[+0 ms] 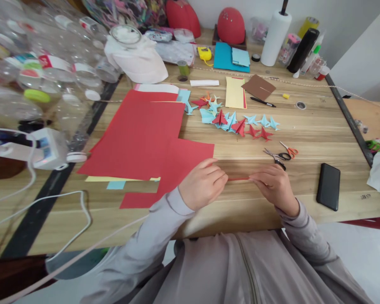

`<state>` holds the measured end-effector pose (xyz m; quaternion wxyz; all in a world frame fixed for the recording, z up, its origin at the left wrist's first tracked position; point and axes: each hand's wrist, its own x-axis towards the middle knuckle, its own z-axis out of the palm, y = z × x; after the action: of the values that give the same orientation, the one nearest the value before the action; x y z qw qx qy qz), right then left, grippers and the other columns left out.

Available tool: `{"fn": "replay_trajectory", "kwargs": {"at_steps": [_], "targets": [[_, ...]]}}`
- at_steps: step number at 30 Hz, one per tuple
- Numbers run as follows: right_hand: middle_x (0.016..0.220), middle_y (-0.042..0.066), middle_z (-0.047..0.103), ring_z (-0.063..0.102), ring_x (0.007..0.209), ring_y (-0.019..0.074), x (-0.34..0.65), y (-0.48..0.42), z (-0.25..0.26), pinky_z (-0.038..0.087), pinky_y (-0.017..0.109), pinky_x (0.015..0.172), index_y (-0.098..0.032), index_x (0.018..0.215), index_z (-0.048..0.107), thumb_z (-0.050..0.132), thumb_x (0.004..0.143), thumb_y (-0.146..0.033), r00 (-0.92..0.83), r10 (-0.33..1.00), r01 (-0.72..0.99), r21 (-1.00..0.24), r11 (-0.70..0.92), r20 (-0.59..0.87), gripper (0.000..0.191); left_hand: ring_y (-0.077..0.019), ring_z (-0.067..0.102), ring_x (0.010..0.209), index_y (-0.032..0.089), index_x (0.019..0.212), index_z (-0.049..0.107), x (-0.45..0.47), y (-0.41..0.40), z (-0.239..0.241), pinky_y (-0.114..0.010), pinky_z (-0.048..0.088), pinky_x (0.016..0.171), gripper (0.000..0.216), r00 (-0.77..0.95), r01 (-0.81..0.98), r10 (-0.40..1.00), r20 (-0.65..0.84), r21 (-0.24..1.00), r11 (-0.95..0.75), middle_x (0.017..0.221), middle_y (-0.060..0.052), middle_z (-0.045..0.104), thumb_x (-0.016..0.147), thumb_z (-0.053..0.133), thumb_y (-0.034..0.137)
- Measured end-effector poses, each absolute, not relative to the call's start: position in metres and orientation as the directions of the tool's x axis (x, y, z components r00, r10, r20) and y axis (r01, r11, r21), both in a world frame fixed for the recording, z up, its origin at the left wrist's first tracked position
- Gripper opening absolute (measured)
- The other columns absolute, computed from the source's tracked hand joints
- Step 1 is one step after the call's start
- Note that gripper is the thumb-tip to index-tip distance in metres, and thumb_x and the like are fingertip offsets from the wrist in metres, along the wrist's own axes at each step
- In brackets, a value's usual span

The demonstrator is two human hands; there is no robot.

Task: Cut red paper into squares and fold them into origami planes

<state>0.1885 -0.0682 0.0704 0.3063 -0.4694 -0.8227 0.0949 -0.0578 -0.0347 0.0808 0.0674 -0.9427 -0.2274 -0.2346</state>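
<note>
Between my two hands a thin strip of red paper [239, 179] shows edge-on, just above the table's front part. My left hand [204, 184] is closed on its left end, fingers curled. The right end is pinched by my right hand [274, 185]. Whether the strip is folded I cannot tell. Large red paper sheets [145, 135] lie left of my hands, with yellow and blue paper edges peeking out below. Beyond my hands sit several folded paper cranes [231, 120] in red and light blue. Two pairs of scissors [281, 155] rest behind my right hand.
A black phone [328, 186] lies to the right. Farther back are a black pen [262, 102], brown paper [259, 87], yellow paper [234, 93], a blue folder [229, 57] and a yellow tape measure [204, 54]. Plastic bottles [57, 67] and a white cable [82, 211] crowd the left.
</note>
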Motion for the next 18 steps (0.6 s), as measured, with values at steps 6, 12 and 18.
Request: {"fn": "replay_trajectory", "kwargs": {"at_steps": [6, 12, 18], "targets": [[0.08, 0.004, 0.075, 0.067, 0.074, 0.0162, 0.192, -0.067, 0.066, 0.043, 0.031, 0.073, -0.021, 0.076, 0.071, 0.06, 0.089, -0.022, -0.312, 0.87, 0.739, -0.478, 0.475, 0.383, 0.017, -0.019, 0.066, 0.078, 0.017, 0.085, 0.066, -0.069, -0.03, 0.083, -0.041, 0.051, 0.084, 0.016, 0.651, 0.547, 0.481, 0.588, 0.076, -0.834, 0.084, -0.006, 0.073, 0.083, 0.052, 0.012], [0.078, 0.003, 0.075, 0.066, 0.073, 0.0159, 0.173, -0.069, 0.068, 0.043, 0.031, 0.073, -0.021, 0.081, 0.069, 0.059, 0.09, -0.023, -0.373, 0.828, 0.701, -0.457, 0.547, 0.419, 0.014, -0.0174, 0.066, 0.081, 0.014, 0.086, 0.066, -0.029, -0.039, 0.069, -0.039, 0.051, 0.09, 0.018, 0.698, 0.486, 0.415, 0.584, 0.04, -0.873, 0.083, -0.006, 0.073, 0.089, 0.049, 0.012], [0.089, 0.004, 0.076, 0.066, 0.086, 0.0179, 0.166, -0.073, 0.071, 0.044, 0.035, 0.082, -0.021, 0.087, 0.069, 0.056, 0.089, -0.016, -0.446, 0.786, 0.693, -0.39, 0.606, 0.427, 0.014, -0.0155, 0.063, 0.072, 0.015, 0.081, 0.065, -0.024, -0.043, 0.064, -0.04, 0.051, 0.091, 0.023, 0.709, 0.471, 0.379, 0.594, 0.0, -0.882, 0.072, -0.004, 0.07, 0.088, 0.044, 0.008]]}}
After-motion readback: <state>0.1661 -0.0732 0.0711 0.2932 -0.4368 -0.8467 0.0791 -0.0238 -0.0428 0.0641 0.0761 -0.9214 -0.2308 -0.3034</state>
